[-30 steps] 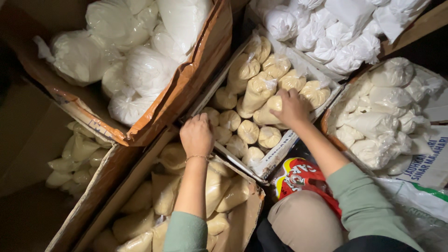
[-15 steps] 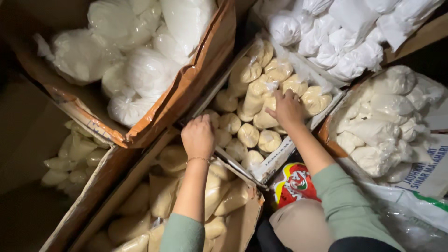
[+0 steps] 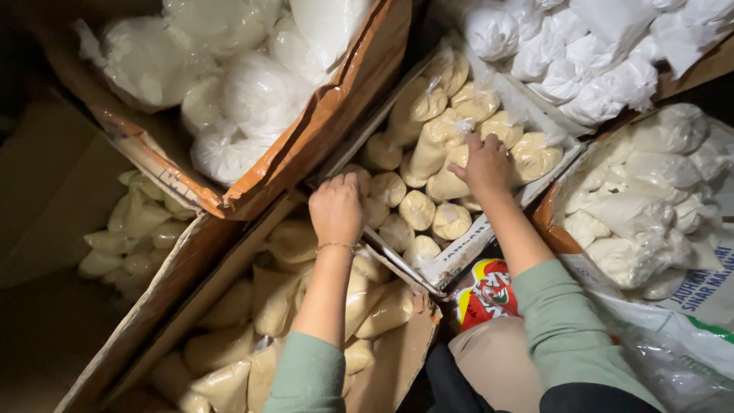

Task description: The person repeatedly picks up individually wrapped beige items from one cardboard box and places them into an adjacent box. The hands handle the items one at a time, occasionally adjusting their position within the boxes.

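- A big brown cardboard box [image 3: 336,115] fills the upper left of your view, packed with knotted clear bags of white powder [image 3: 252,99].
- A second open box [image 3: 183,306] lies below it, holding pale yellow bags under your left forearm.
- A long narrow carton [image 3: 466,248] runs diagonally through the middle, holding rounded bags of beige flour [image 3: 428,138].
- Your right hand [image 3: 485,164] lies palm down on those beige bags, fingers curled over one; you cannot tell whether the grip has closed on it.
- Your left hand [image 3: 336,208] is clenched into a loose fist at the carton's near corner, touching small beige bags there.
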The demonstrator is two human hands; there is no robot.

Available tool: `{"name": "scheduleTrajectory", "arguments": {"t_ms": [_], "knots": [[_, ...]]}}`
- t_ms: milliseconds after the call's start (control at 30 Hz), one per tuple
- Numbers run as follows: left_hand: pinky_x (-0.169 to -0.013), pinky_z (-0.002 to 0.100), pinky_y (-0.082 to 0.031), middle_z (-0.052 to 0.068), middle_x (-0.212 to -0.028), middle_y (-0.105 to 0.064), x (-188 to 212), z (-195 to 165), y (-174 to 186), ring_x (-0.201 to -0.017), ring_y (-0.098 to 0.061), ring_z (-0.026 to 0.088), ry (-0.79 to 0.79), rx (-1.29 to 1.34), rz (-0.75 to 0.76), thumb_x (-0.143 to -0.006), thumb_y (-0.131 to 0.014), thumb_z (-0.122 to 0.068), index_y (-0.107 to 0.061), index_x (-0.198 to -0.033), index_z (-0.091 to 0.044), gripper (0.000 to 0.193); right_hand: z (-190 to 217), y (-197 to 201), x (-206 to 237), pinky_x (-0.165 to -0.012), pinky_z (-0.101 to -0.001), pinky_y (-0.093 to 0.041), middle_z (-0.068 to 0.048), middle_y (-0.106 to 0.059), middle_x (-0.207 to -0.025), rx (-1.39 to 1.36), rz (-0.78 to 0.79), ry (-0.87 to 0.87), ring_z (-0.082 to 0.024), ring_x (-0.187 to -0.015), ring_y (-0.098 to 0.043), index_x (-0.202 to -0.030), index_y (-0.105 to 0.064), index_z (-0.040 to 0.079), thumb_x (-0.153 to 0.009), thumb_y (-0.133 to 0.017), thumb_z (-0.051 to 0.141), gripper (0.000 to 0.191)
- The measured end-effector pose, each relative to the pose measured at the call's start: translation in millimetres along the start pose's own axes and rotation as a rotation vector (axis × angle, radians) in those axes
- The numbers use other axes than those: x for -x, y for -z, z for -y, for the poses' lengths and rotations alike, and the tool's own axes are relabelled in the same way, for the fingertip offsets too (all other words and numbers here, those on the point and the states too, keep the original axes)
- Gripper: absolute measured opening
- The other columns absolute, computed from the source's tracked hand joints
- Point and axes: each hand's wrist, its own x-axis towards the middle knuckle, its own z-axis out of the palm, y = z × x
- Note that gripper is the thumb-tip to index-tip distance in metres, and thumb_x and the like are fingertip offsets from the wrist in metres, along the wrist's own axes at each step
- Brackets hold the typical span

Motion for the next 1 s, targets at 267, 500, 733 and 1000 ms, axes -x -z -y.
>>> {"name": "scheduleTrajectory", "arguments": {"t_ms": [267,500,733,1000], "knots": [[-0.066,0.043,-0.053,0.009,-0.080,-0.066,-3,0,2,-0.077,-0.066,0.030,0.001,0.004,-0.006,-0.081,-0.062,-0.008,-0.059,-0.085,-0.010,0.005,65,65,30,-0.099,-0.0574,-0.043,-0.020,-0.044,-0.143,-0.114,0.092,-0.145,-0.042,-0.128,-0.046,-0.141,-0.049,0.012,-0.082,-0.083,0.034,0.072],[-0.074,0.044,-0.052,0.008,-0.088,-0.067,-6,-7,26,-0.085,-0.065,0.031,-0.006,0.215,-0.046,-0.082,-0.069,-0.011,-0.062,-0.096,-0.011,0.016,131,100,148,-0.107,-0.0486,-0.045,-0.025,-0.049,-0.136,-0.596,-0.192,0.318,-0.046,-0.126,-0.052,-0.138,-0.050,0.001,-0.085,-0.079,0.017,0.062],[-0.107,0.046,-0.048,0.019,-0.125,-0.062,57,35,11,-0.122,-0.059,0.037,0.149,0.562,-0.346,-0.096,-0.060,-0.009,-0.061,-0.116,-0.010,0.021,171,82,193,-0.099,-0.0492,-0.050,-0.023,-0.052,-0.132,-0.656,0.082,0.415,-0.044,-0.117,-0.057,-0.133,-0.053,0.004,-0.086,-0.073,0.015,0.052],[-0.097,0.051,-0.052,0.034,-0.106,-0.069,178,142,-59,-0.105,-0.067,0.048,1.077,0.137,0.230,-0.096,-0.063,-0.040,-0.071,-0.104,0.010,0.051,193,65,188,-0.094,-0.0555,-0.047,-0.024,-0.046,-0.135,-0.491,0.211,0.446,-0.049,-0.114,-0.053,-0.130,-0.053,0.005,-0.083,-0.074,0.015,0.053]]}}
